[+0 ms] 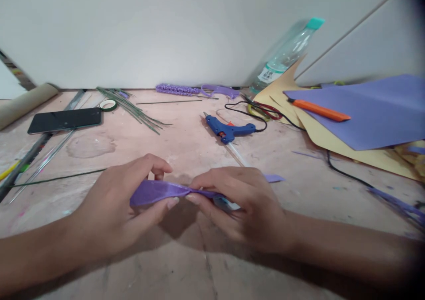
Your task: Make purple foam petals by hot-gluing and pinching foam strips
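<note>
Nearest you, your left hand (121, 202), half curled with its index finger lifted, and your right hand (237, 202), pinching thumb to forefinger, hold a thin purple ribbon-like strip (152, 192) above the pinkish, stained tabletop (186, 264). Behind leans a clear, turquoise-capped plastic bottle (287, 54) (contents indistinct).

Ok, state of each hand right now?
Left hand: holding the purple strip, fingers curled.
Right hand: closed, pinching the same purple strip.

Head-worn view, forward and down
Close behind bare left hand (113, 198) and right hand (244, 202); stained pinkish surface (179, 145) below, white wall (149, 29) beyond.
</note>
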`<action>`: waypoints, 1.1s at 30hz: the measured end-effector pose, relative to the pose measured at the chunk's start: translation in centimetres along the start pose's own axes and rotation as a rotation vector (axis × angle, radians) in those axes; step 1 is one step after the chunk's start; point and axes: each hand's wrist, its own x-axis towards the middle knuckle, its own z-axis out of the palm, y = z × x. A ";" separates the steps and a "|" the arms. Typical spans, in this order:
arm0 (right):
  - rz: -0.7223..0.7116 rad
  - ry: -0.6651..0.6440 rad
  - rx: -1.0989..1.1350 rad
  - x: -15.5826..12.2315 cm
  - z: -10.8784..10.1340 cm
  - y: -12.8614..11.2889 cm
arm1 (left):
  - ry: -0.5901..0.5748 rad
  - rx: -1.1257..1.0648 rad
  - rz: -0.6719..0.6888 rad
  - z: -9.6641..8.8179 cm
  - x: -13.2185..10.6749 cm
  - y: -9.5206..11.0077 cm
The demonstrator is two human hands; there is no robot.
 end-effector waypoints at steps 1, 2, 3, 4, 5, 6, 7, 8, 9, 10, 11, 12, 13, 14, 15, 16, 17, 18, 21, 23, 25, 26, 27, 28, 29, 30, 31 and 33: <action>-0.003 0.004 -0.010 0.0 0.0 -0.1 | -0.005 0.005 0.010 0.0 0.0 0.0; -0.008 0.010 -0.019 0.0 0.0 -0.1 | -0.011 0.002 0.022 -0.1 0.0 0.1; -0.019 0.022 -0.026 -0.1 0.0 -0.2 | -0.017 -0.006 0.034 -0.1 0.0 0.1; -0.032 0.037 -0.031 -0.1 0.0 -0.3 | -0.024 -0.016 0.042 -0.1 0.0 0.2; -0.048 0.056 -0.029 -0.1 0.0 -0.3 | -0.030 -0.025 0.049 -0.1 0.0 0.2; -0.065 0.075 -0.024 -0.1 0.0 -0.3 | -0.034 -0.033 0.056 -0.1 0.0 0.3; -0.078 0.091 -0.018 -0.2 0.0 -0.4 | -0.033 -0.039 0.060 -0.1 0.0 0.4; -0.084 0.100 -0.012 -0.2 0.0 -0.4 | -0.029 -0.043 0.065 -0.1 0.0 0.5; -0.086 0.105 -0.011 -0.2 0.0 -0.4 | -0.023 -0.045 0.071 -0.1 0.0 0.5; -0.085 0.103 -0.018 -0.3 0.0 -0.4 | -0.016 -0.045 0.079 -0.1 -0.1 0.6; -0.092 0.100 -0.029 -0.3 -0.1 -0.4 | -0.009 -0.042 0.088 -0.2 -0.1 0.6; -0.103 0.092 -0.046 -0.3 -0.1 -0.4 | -0.002 -0.037 0.098 -0.2 -0.2 0.7; -0.112 0.082 -0.062 -0.3 -0.2 -0.4 | 0.005 -0.031 0.108 -0.2 -0.2 0.7; -0.124 0.072 -0.072 -0.3 -0.3 -0.4 | 0.014 -0.025 0.126 -0.2 -0.3 0.7; -0.134 0.064 -0.078 -0.3 -0.4 -0.4 | 0.023 -0.018 0.147 -0.2 -0.3 0.7; -0.141 0.055 -0.084 -0.4 -0.5 -0.4 | 0.032 -0.007 0.169 -0.2 -0.3 0.6; -0.146 0.051 -0.091 -0.4 -0.6 -0.4 | 0.039 0.005 0.188 -0.1 -0.3 0.6; -0.146 0.043 -0.101 -0.3 -0.7 -0.4 | 0.039 0.018 0.202 -0.1 -0.3 0.5; -0.163 0.016 -0.118 -0.2 -0.9 -0.3 | 0.050 0.044 0.209 0.0 -0.3 0.4; -0.181 0.008 -0.110 0.0 -1.0 -0.1 | 0.069 0.047 0.213 0.1 -0.3 0.3; -0.184 0.001 -0.109 0.3 -1.0 0.2 | 0.083 0.053 0.221 0.2 -0.3 0.2; -0.173 -0.011 -0.104 0.3 -0.9 0.2 | 0.082 0.056 0.223 0.2 -0.3 0.2; -0.163 -0.029 -0.093 0.4 -0.9 0.3 | 0.080 0.058 0.226 0.2 -0.3 0.2; -0.155 -0.049 -0.075 0.4 -0.8 0.3 | 0.075 0.059 0.229 0.3 -0.3 0.1; -0.150 -0.064 -0.051 0.3 -0.7 0.3 | 0.069 0.060 0.239 0.3 -0.4 0.1; -0.147 -0.075 -0.023 0.2 -0.6 0.2 | 0.063 0.061 0.252 0.3 -0.4 0.1; -0.145 -0.082 0.003 0.0 -0.5 0.1 | 0.056 0.065 0.265 0.3 -0.5 0.2; -0.134 -0.087 0.053 -0.3 -0.4 -0.1 | 0.045 0.078 0.279 0.4 -0.7 0.3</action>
